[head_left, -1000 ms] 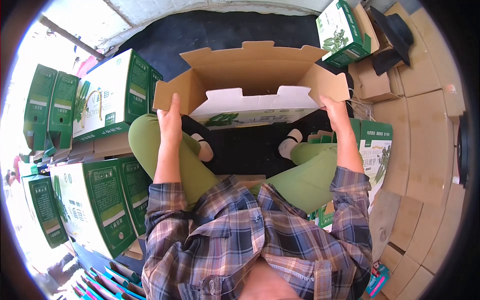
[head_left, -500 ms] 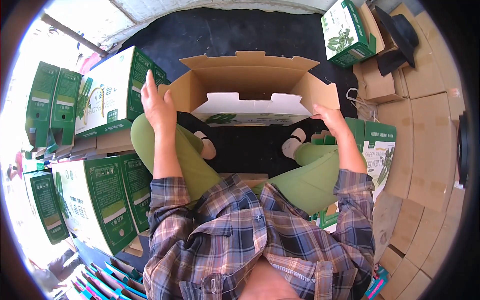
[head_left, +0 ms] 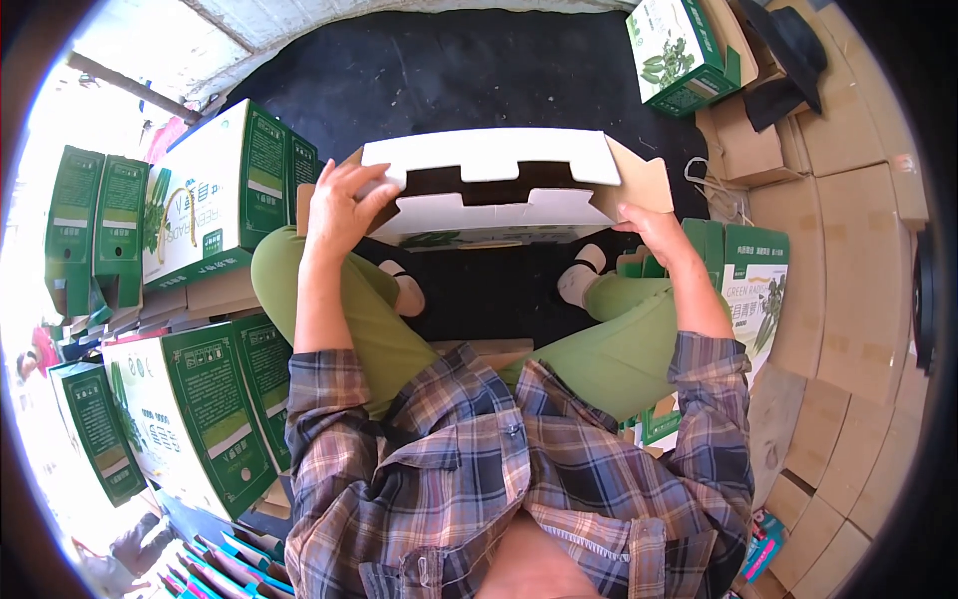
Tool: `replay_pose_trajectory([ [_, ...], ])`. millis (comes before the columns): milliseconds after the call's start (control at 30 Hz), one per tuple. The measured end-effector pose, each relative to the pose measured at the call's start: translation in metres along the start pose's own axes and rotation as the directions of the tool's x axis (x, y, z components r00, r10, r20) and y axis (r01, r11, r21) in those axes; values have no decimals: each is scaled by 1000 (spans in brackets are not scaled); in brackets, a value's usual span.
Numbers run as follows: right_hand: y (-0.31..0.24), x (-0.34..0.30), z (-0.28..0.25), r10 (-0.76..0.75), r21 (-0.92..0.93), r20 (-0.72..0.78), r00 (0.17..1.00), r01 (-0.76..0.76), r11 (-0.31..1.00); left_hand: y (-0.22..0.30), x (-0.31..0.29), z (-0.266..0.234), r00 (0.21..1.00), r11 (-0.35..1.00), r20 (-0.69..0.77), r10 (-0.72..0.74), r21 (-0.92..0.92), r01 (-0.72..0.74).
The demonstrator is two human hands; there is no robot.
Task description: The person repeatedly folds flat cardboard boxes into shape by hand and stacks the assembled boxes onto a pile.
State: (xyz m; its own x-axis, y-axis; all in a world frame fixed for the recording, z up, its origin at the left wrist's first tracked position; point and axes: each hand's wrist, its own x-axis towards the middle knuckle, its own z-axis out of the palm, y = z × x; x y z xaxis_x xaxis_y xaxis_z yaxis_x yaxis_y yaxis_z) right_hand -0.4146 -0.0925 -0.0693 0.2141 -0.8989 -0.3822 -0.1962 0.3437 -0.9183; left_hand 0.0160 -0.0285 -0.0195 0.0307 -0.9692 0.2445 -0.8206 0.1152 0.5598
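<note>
Carton: white-and-green box (head_left: 499, 190) held over the knees, flaps half folded.
Left hand (head_left: 339, 205): fingers clamped on the left flap corner.
Right hand (head_left: 654, 232): fingers curled under the right end — grip partly hidden.
Risk: notched flaps may miss each other and crease.
Packages: green-and-white boxes (head_left: 215, 195) stacked just left of the left fingers; one more (head_left: 684, 50) beyond the right fingers.

Plaid shirt (head_left: 499, 479) — rolled sleeves — green trousers (head_left: 619, 339), white socks (head_left: 579, 285).

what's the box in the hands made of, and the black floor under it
The box looks like corrugated cardboard: matt white outside, raw brown on the side flap, with cut notches along its flaps. The floor looks like a dull black mat or sheet, perhaps rubber; the picture leaves that open.
</note>
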Motion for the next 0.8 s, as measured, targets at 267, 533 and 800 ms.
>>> replay_pose_trajectory([
  [267, -34, -13, 10, -92, -213, 164, 982, 126, 969, -15, -16, 4, 967, 992, 251, 39, 105, -67],
  [533, -23, 5, 19, -175, -295, 230, 957, 240, 925, -3, -19, 4, 953, 987, 303, 24, 146, -71],
  [800, -30, 3, 36, -173, -541, 234, 957, 276, 794, 27, -25, -16, 919, 949, -235, 316, 72, -308],
])
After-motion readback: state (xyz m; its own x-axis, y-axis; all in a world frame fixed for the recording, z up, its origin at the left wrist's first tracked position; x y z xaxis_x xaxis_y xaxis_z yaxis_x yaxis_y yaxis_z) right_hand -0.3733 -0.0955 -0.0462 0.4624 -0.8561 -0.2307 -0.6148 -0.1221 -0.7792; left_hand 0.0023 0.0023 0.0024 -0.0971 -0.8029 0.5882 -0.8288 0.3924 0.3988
